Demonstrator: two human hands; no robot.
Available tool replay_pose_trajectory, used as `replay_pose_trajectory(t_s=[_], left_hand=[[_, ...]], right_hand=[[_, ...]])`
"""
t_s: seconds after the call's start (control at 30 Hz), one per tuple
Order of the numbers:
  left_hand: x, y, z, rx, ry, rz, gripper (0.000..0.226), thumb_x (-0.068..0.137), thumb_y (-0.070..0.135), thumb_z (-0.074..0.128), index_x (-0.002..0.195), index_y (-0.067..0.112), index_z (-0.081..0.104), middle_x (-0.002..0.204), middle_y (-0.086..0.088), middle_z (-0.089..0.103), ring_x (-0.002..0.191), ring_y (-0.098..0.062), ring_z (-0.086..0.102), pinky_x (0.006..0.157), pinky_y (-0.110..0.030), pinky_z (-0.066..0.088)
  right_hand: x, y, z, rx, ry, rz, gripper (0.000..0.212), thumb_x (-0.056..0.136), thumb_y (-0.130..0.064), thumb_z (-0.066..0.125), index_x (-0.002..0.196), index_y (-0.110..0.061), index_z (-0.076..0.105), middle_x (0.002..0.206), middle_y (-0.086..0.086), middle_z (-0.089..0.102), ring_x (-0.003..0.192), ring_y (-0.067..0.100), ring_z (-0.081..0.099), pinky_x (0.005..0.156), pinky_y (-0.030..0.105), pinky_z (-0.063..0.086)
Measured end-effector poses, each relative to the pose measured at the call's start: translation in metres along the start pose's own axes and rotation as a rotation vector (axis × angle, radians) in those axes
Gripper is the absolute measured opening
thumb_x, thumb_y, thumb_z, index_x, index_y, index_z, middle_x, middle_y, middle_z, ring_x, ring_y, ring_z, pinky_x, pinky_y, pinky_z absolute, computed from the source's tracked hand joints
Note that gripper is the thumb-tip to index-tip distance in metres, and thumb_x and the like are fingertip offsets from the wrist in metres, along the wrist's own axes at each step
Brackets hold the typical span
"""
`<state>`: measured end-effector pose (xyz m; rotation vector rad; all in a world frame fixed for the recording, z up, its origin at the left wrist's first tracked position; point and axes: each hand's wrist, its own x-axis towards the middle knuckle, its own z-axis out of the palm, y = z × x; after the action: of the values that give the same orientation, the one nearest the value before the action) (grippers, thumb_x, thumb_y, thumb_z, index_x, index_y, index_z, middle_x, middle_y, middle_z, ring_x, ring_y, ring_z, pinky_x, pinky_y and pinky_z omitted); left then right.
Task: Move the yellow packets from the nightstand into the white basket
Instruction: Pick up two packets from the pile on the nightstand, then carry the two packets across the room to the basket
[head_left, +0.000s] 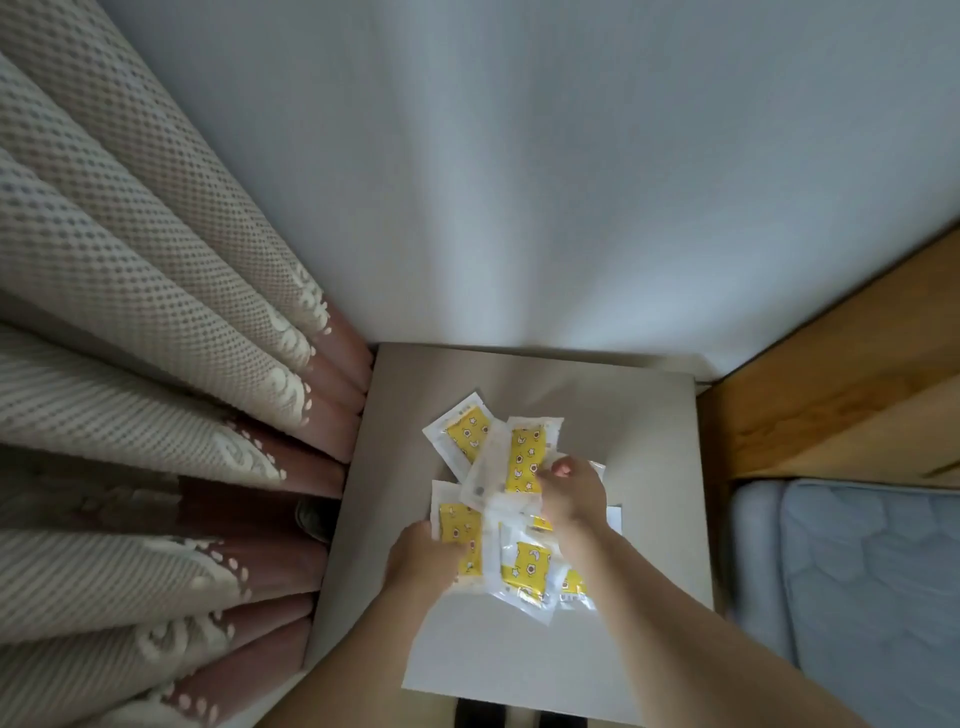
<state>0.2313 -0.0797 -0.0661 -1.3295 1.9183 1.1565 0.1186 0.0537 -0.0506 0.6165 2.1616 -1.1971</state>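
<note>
Currently the yellow packets (522, 501) lie in a loose overlapping heap on the nightstand (649, 467), beneath and between both hands. Judged light, thin and slippery; grip by the clear sealed borders. Long axes mostly run away from the person. Left hand (421, 558) grasps a near packet; right hand (571, 493) apparently pinches another, though blur obscures its fingers.

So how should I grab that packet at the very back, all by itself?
Pinch the far packet by its clear white border at the back-left corner, coming from the curtain side. That corner lies flat and bare on the nightstand; its near end is tucked under other packets.
</note>
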Motion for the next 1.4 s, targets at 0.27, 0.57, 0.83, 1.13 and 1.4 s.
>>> replay_pose_trajectory(t_s=[0.27, 0.57, 0.83, 1.13, 1.4], left_hand=[[-0.119, 0.065, -0.045, -0.084, 0.108, 0.137, 0.014, 0.081, 0.018, 0.057, 0.092, 0.015, 0.065, 0.092, -0.009, 0.067, 0.085, -0.029, 0.066, 0.077, -0.04, 0.059], [-0.294, 0.12, -0.07, -0.252, 0.087, 0.505, 0.017, 0.085, 0.019, 0.055, 0.088, 0.005, 0.063, 0.067, -0.003, 0.052, 0.058, -0.019, 0.047, 0.054, -0.027, 0.039], [-0.367, 0.179, -0.038, -0.233, -0.202, 0.811, 0.016, 0.097, 0.018, 0.052, 0.1, 0.013, 0.067, 0.094, 0.001, 0.069, 0.083, -0.013, 0.067, 0.059, -0.019, 0.054], [-0.449, 0.21, 0.037, -0.115, -0.569, 0.965, 0.015, 0.099, 0.024, 0.053, 0.108, 0.025, 0.065, 0.1, 0.009, 0.072, 0.089, -0.008, 0.069, 0.063, -0.022, 0.054], [-0.591, 0.138, 0.129, 0.206, -0.896, 1.135, 0.015, 0.096, 0.019, 0.052, 0.1, 0.02, 0.067, 0.098, -0.002, 0.073, 0.086, -0.016, 0.07, 0.067, -0.029, 0.056]], right_hand=[[-0.102, -0.062, -0.095, 0.263, 0.094, -0.093, 0.019, 0.087, -0.017, 0.055, 0.074, -0.014, 0.04, 0.071, 0.004, 0.04, 0.064, 0.021, 0.04, 0.06, 0.031, 0.035], [-0.242, -0.069, -0.231, 0.605, 0.183, -0.178, 0.009, 0.083, -0.012, 0.052, 0.082, -0.015, 0.044, 0.073, 0.004, 0.038, 0.064, 0.015, 0.032, 0.058, 0.029, 0.028], [-0.299, -0.049, -0.304, 0.885, 0.435, -0.209, 0.026, 0.092, -0.01, 0.053, 0.115, -0.021, 0.053, 0.105, 0.002, 0.067, 0.092, 0.022, 0.068, 0.081, 0.041, 0.058], [-0.389, 0.021, -0.363, 1.19, 0.791, -0.122, 0.029, 0.093, 0.0, 0.044, 0.088, -0.023, 0.062, 0.089, 0.002, 0.071, 0.083, 0.024, 0.068, 0.079, 0.042, 0.054], [-0.518, 0.15, -0.398, 1.426, 1.242, -0.059, 0.024, 0.09, -0.001, 0.044, 0.083, -0.018, 0.06, 0.079, 0.006, 0.062, 0.07, 0.023, 0.054, 0.065, 0.031, 0.041]])
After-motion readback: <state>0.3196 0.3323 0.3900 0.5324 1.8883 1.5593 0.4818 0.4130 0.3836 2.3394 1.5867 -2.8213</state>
